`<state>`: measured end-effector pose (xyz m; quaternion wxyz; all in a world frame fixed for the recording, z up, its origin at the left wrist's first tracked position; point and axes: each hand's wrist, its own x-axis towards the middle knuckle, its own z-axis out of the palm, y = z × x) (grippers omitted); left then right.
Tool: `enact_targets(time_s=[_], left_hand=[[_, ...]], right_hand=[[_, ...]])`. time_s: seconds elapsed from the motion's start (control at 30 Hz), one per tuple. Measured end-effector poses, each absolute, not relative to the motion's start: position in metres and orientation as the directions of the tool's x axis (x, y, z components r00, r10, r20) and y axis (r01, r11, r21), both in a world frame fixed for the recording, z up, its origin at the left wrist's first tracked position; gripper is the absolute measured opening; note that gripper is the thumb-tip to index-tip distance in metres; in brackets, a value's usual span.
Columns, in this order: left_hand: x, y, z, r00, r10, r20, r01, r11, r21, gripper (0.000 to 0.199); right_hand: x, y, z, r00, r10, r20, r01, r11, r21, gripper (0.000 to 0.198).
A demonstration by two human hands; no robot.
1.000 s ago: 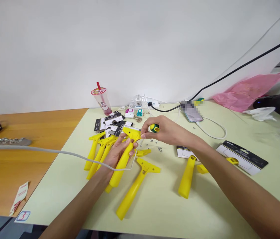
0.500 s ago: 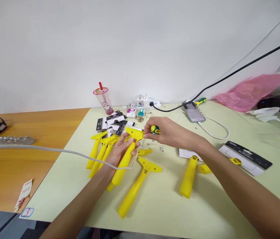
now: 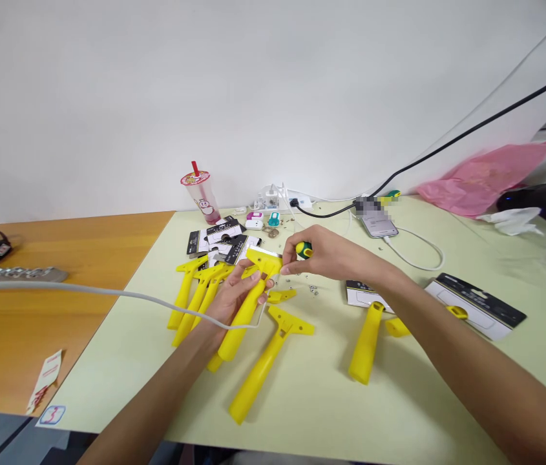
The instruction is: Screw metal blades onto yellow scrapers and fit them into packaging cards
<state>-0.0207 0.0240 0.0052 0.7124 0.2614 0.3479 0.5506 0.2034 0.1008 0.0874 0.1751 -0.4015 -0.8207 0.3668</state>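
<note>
My left hand (image 3: 238, 294) is closed round the upper handle of a yellow scraper (image 3: 243, 323), tilted with its wide head up and a pale blade strip along the top. My right hand (image 3: 318, 253) is closed, with a green-and-yellow screwdriver handle (image 3: 304, 250) tucked in its fingers. Its thumb and fingertip pinch at the right end of the scraper head; what lies between them is too small to tell. Several yellow scraper handles (image 3: 188, 290) lie left of my left hand. Another yellow scraper handle (image 3: 265, 368) rests in front. Small screws (image 3: 313, 289) are scattered beneath my right hand.
Black-and-white packaging cards (image 3: 476, 307) lie right, near a yellow handle (image 3: 367, 342). A drink cup (image 3: 202, 197) and power strip (image 3: 296, 197) stand at the wall. A phone (image 3: 378, 219) charges behind. A grey cable (image 3: 156, 300) crosses in front of my left forearm.
Both hands stay at the scraper; my right fingertips shift only slightly at the head's right end. The whole view moves a little.
</note>
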Motion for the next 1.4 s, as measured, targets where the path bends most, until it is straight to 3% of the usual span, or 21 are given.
enact_targets(time_s=[0.4, 0.87, 1.1, 1.4], left_hand=[[-0.0237, 0.0262, 0.002, 0.18, 0.964, -0.195, -0.58, 0.264, 0.771, 0.047], [-0.025, 0.0264, 0.0049, 0.161, 0.97, -0.183, -0.6, 0.244, 0.762, 0.05], [-0.0248, 0.0257, 0.0043, 0.177, 0.959, -0.22, -0.6, 0.283, 0.748, 0.047], [-0.0248, 0.0253, 0.0053, 0.193, 0.956, -0.222, -0.622, 0.294, 0.726, 0.048]], right_hand=[[0.1997, 0.0953, 0.0869, -0.575, 0.818, -0.007, 0.607, 0.421, -0.674, 0.015], [0.1974, 0.0934, 0.088, -0.535, 0.844, -0.039, 0.61, 0.354, -0.709, 0.023], [0.1971, 0.0944, 0.0868, -0.569, 0.822, -0.007, 0.582, 0.396, -0.71, 0.009], [0.1981, 0.0945, 0.0893, -0.598, 0.802, -0.01, 0.564, 0.411, -0.716, 0.008]])
